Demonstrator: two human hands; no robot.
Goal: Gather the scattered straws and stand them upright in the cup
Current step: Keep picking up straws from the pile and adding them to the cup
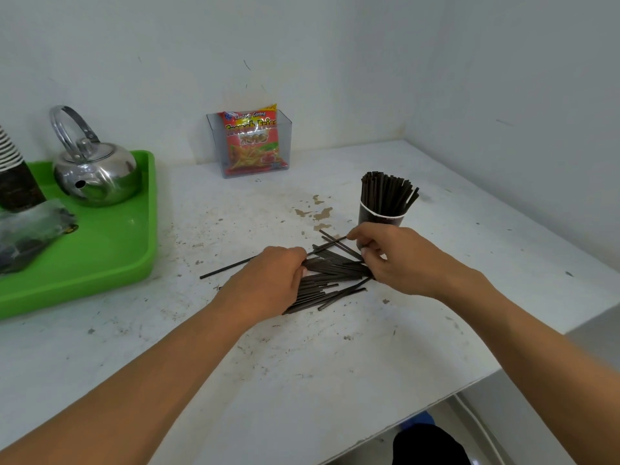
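A heap of thin black straws (pixel 330 278) lies on the white counter (pixel 302 364) between my two hands. My left hand (pixel 268 281) presses on the heap's left end, fingers curled over the straws. My right hand (pixel 392 255) pinches several straws at the right end. One loose straw (pixel 224 268) sticks out to the left past my left hand. Just behind my right hand stands a dark paper cup (pixel 380 218) with a bundle of upright black straws (pixel 385 193) in it.
A green tray (pixel 110 250) at the left carries a steel kettle (pixel 95 172), stacked paper cups (pixel 15 176) and a plastic-wrapped bundle (pixel 28 229). A clear box with a snack packet (pixel 253 142) stands against the back wall. The counter's edge runs along the right and front.
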